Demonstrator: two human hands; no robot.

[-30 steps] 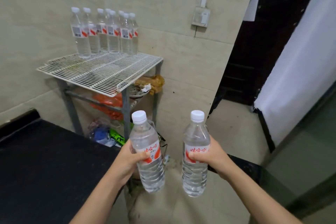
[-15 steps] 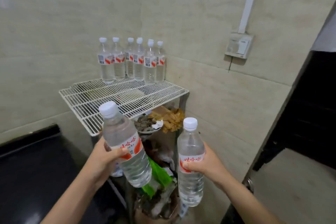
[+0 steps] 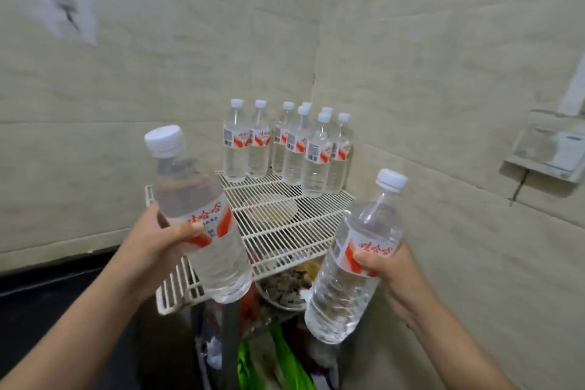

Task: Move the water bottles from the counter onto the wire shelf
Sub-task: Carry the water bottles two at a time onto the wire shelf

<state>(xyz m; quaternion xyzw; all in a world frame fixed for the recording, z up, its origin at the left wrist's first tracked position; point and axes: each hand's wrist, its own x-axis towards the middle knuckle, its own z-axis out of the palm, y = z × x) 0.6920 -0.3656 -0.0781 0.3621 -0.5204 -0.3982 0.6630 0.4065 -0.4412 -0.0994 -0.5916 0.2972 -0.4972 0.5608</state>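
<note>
A water bottle (image 3: 202,215) is gripped around its label by the left hand (image 3: 155,237), a second bottle (image 3: 354,263) likewise by the right hand (image 3: 392,275) — both tilted, caps up. Beyond them, a cluster of bottles (image 3: 285,146) is stood at the far corner of the wire shelf (image 3: 285,231) — the counter (image 3: 47,301) lies left of the left hand.

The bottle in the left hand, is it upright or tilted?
Tilted: the bottle in the left hand leans with its cap up-left, base lower right.

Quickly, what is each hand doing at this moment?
Left hand: closed around a water bottle.
Right hand: closed around another water bottle.
</note>
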